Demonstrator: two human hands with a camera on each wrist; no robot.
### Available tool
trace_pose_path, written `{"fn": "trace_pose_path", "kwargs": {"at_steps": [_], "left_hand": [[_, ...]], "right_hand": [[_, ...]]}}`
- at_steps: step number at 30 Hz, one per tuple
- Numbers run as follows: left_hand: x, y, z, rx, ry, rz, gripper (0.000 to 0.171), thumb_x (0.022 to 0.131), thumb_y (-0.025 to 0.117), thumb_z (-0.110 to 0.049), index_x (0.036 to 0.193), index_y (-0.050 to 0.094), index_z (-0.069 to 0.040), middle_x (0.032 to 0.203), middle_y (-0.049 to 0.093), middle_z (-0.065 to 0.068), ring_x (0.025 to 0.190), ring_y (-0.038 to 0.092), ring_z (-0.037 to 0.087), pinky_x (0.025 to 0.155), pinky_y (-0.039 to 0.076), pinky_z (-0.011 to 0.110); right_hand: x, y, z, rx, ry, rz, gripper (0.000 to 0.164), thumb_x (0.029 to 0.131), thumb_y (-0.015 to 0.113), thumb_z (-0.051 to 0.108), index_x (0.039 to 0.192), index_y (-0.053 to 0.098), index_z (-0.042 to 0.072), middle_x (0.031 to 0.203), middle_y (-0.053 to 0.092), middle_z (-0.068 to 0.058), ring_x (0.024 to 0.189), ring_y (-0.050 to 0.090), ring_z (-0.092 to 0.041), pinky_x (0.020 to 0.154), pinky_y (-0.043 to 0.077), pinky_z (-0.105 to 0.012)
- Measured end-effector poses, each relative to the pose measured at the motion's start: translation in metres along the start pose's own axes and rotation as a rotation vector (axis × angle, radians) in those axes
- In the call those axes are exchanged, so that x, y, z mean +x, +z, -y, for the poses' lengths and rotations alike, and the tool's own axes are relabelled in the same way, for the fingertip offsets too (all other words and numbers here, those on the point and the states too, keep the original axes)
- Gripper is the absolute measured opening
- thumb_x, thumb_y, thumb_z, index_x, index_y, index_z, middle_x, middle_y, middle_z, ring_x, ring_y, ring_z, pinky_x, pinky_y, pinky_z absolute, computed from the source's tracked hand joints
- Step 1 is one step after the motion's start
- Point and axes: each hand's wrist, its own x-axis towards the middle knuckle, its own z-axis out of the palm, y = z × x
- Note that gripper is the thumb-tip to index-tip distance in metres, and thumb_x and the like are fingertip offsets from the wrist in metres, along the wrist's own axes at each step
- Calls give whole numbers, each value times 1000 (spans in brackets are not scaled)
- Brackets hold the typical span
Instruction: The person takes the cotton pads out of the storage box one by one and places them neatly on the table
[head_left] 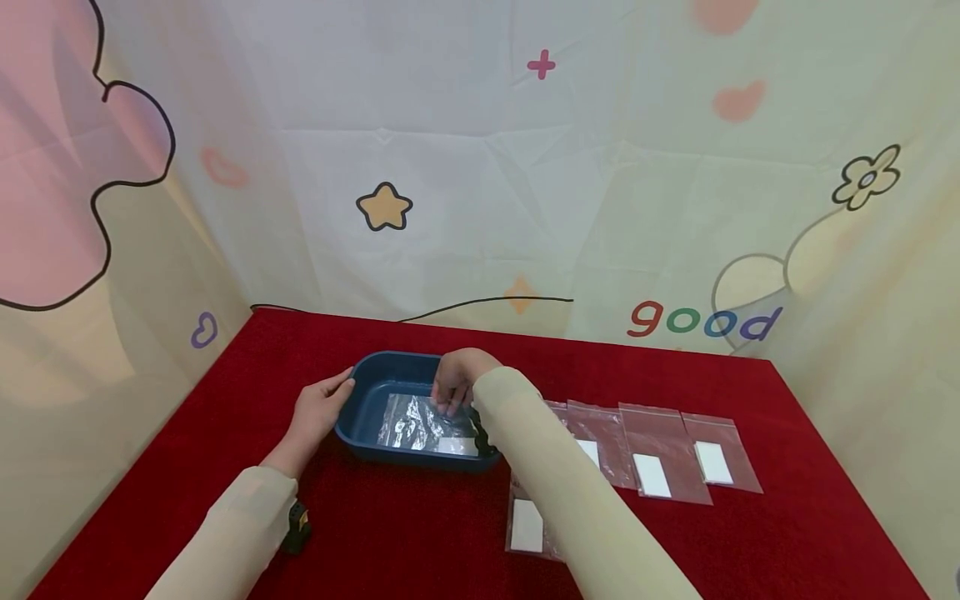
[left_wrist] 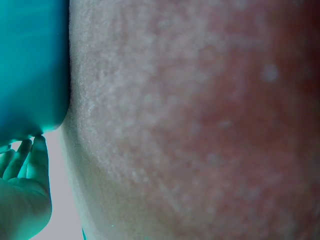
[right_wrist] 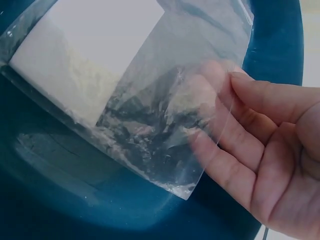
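A dark blue basin (head_left: 397, 458) stands on the red cloth, and my left hand (head_left: 315, 408) holds its left side, fingers and thumb at the rim. In the left wrist view, the fingertips of that hand (left_wrist: 25, 195) meet the basin's outer wall (left_wrist: 35, 60). My right hand (head_left: 463, 377) reaches down inside the basin. Its thumb and fingers pinch the edge of a clear plastic bag (right_wrist: 150, 140), with fingers showing through the film. Inside the bag lies a white rectangular piece (right_wrist: 85, 55).
To the right, several clear zip bags (head_left: 660, 425) lie in a row on the red-covered table (head_left: 405, 533), each with a white rectangle. Nearer me lies another bag with a white rectangle (head_left: 527, 525), partly behind my right sleeve (head_left: 570, 467). A printed curtain (head_left: 465, 233) hangs behind.
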Motion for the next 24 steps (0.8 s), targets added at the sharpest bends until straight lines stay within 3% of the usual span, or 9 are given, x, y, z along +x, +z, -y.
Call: {"fn": "trace_pose_path", "kwargs": {"at_steps": [12,24], "left_hand": [[-1,1,-3,-1,-6,8,48,109,48,-21,154,42,-4,160,41,20,153,37,37,122,38,51],[-1,1,-3,13,-3,1,48,109,48,-21,154,42,-4,160,40,19,153,36,37,124,37,52]], "right_hand": [[-8,-4,3,-23,-31,-9,19,96,68,10,78,73,7,75,72,-5,70,65,-15,65,58,-26],[-19,-11,-3,-27,-124,-51,15,101,63,9,94,76,7,82,72,-4,73,67,-16,67,58,-27]]}}
